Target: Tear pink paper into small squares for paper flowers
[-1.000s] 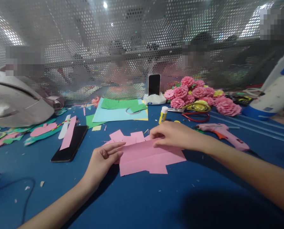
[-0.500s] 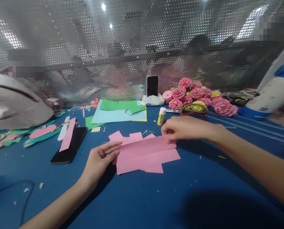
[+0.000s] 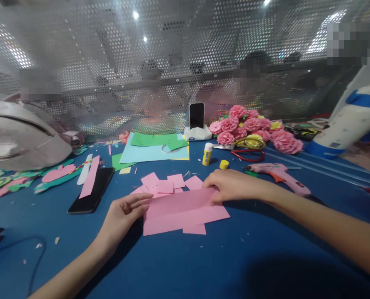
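Note:
Between my hands is a creased strip of pink paper (image 3: 178, 214), its far part lifted along a lengthwise crease. My left hand (image 3: 122, 216) pinches its left end between thumb and fingers. At the right end, my right hand (image 3: 231, 185) grips the raised edge, fingers curled. Several small pink paper squares (image 3: 165, 186) lie behind the strip, and another pink piece (image 3: 195, 229) sticks out from under its near edge. Beyond my right hand a glue stick (image 3: 207, 154) stands uncapped, with its yellow cap (image 3: 224, 165) beside it.
A pink glue gun (image 3: 281, 176) lies right of my right hand. Scissors (image 3: 249, 147) and pink paper flowers (image 3: 250, 124) are behind. A black phone (image 3: 91, 195) under a pink strip (image 3: 90, 177) lies left. Blue and green paper sheets (image 3: 154, 153) lie farther back. A pale bag (image 3: 23, 137) stands far left.
Both hands and the pink strip have come slightly nearer and to the left. More of the small squares, the yellow cap and the glue gun now show.

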`<state>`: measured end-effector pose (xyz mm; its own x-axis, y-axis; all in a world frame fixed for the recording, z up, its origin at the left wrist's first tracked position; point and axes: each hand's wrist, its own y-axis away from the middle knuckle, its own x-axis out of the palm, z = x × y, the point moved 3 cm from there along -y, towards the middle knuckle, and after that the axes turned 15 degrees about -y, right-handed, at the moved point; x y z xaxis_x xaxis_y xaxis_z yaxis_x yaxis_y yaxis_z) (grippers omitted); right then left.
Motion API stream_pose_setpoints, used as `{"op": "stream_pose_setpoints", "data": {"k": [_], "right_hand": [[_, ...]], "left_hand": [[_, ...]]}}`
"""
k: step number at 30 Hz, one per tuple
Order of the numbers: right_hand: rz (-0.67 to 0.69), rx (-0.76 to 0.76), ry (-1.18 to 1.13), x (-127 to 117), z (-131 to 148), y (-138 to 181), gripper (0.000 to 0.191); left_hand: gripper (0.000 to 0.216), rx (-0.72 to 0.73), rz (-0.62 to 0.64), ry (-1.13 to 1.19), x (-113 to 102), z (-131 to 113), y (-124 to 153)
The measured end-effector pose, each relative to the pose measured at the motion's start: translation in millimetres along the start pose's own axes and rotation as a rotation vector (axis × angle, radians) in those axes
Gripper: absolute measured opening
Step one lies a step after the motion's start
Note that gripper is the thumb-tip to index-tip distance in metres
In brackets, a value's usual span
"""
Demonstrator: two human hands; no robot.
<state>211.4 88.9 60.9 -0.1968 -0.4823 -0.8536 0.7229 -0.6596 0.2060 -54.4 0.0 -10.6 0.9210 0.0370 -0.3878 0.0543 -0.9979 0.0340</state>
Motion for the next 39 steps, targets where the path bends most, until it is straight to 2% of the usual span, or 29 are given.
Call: {"op": "stream_pose_setpoints", "data": {"k": [4,10,14,17,19,22,27,31,39], "right_hand": [[-0.033,0.004,0.003,1.0,1.1,3.0,0.008],[-0.033,0.015,0.041,3.7,-1.0,2.1,0.003],[-0.03,0.042,0.077,4.6,-2.7,1.6,0.005],[-0.032,0.037,0.083,4.9,-2.8,1.7,0.006],[-0.032,0.033,0.083,5.4,-2.6,1.9,0.007],[-0.046,0.032,0.097,6.0,-1.9,2.6,0.008],[-0.072,0.031,0.107,6.7,-0.4,4.4,0.004],[-0.093,0.03,0.128,7.3,-0.3,5.7,0.005],[-0.08,0.025,0.137,7.4,-0.5,6.5,0.006]], "left_hand": [[0.027,0.095,0.013,-0.148,-0.3,-5.2,1.0],[0.038,0.209,-0.021,-0.621,0.8,-14.9,2.6],[0.039,0.266,0.08,-0.667,1.2,-17.3,-1.4],[0.05,0.388,0.139,-0.745,1.5,-23.4,-3.9],[0.052,0.473,0.155,-0.835,3.6,-30.0,-4.9],[0.043,0.545,0.139,-0.951,11.3,-42.3,-8.4],[0.035,0.648,0.115,-0.992,35.9,-61.3,-19.7],[0.03,0.733,0.076,-1.01,52.1,-67.5,-24.3],[0.026,0.813,-0.053,-1.02,57.8,-51.4,-24.8]]}}
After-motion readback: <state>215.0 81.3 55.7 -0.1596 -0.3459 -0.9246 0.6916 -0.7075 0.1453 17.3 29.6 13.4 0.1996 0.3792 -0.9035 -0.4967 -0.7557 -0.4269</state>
